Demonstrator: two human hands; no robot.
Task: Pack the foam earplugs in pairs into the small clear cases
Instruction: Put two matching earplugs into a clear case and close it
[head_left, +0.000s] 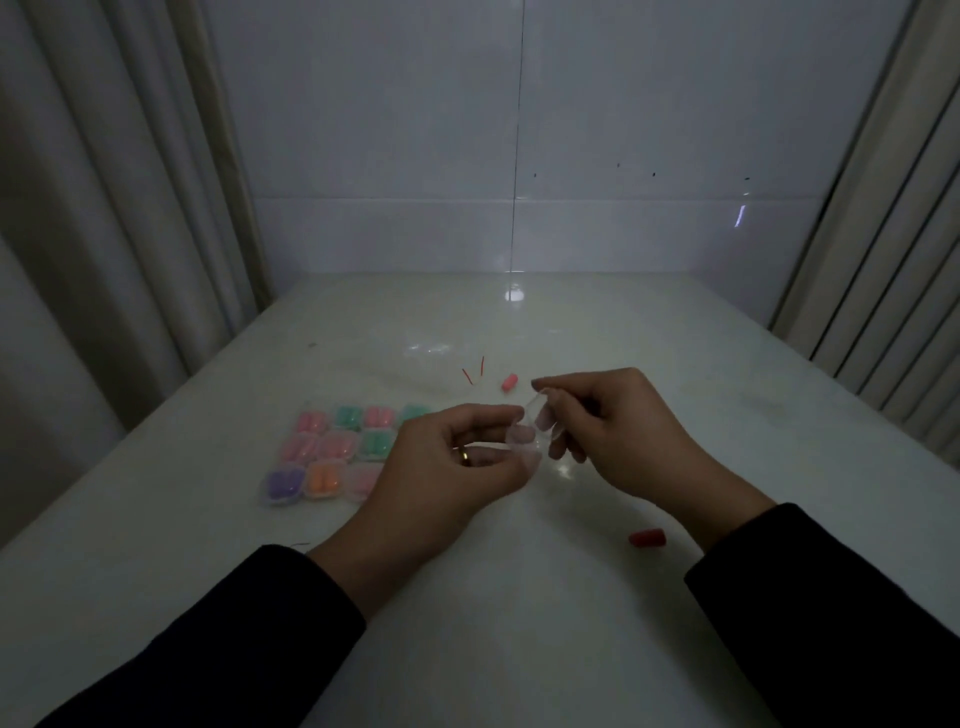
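A small clear case (531, 427) hangs in the air above the white table (467, 623), held between both hands. My left hand (447, 467) pinches its lower part and my right hand (613, 436) pinches its raised lid. I see nothing inside it. A pink earplug (509, 382) lies beyond the hands. A red earplug (648, 537) lies near my right wrist. Several filled cases (332, 452) with pink, green, purple and orange plugs sit in rows at the left.
A clear plastic bag (426, 364) with red markings lies behind the rows. Curtains hang on both sides and a white tiled wall closes the back.
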